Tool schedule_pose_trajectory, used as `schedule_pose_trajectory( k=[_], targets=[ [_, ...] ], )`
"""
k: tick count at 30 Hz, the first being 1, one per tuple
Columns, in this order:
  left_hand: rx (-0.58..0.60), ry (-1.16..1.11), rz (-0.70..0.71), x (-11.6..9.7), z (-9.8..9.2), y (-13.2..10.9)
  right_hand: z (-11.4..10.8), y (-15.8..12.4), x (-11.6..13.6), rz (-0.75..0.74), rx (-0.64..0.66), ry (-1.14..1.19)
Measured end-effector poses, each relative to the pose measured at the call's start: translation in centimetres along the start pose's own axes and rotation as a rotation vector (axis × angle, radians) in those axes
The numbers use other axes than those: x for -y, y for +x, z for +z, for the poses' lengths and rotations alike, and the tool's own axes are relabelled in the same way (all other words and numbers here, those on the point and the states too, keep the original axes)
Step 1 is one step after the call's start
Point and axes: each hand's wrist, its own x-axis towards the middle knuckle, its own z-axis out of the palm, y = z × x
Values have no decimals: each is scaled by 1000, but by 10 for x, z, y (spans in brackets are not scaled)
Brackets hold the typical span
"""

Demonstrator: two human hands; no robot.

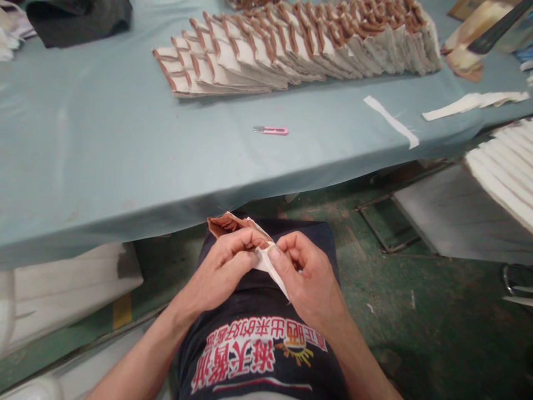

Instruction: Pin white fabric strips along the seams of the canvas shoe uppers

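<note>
Over my lap, both hands pinch a small white and brown fabric piece (266, 260). My left hand (227, 266) has thumb and fingers closed on its left side, near a brown part that sticks out beyond the knuckles. On the white edge press the thumb and curled fingers of my right hand (310, 275). Part of the cloth hides behind the fingers. Ahead on the table lies a pair of pink-handled thread snips (271, 130), apart from both hands.
A long row of folded white and brown fabric pieces (291, 50) stands at the back of the blue-covered table (104, 144). White strips (391, 121) lie to the right. Black cloth (79, 22) sits at the back left. More white stacked pieces (508, 166) are at the right.
</note>
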Motion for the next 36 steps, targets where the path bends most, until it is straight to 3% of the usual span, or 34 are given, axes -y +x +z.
schedule_pose_trajectory(
  k=[8,13,19,23,26,31,36],
  targets=[
    [113,-37,-65,5,-13,-4,1,-5,0,120,211,311],
    [133,23,-98,2,-23,-8,-2,-4,1,64,241,220],
    [-9,221,-47,-5,-22,-16,-1,0,-1,-162,235,-23],
    [-58,131,-49,-4,-21,-19,3,9,-5,-313,157,-71],
    [-51,42,-49,-7,-23,-20,2,20,-5,-520,77,-26],
    [-43,27,0,-14,-28,-20,-11,37,5,-815,220,-48],
    [-61,35,25,-17,-29,-21,-22,40,20,-943,211,-255]
  ],
)
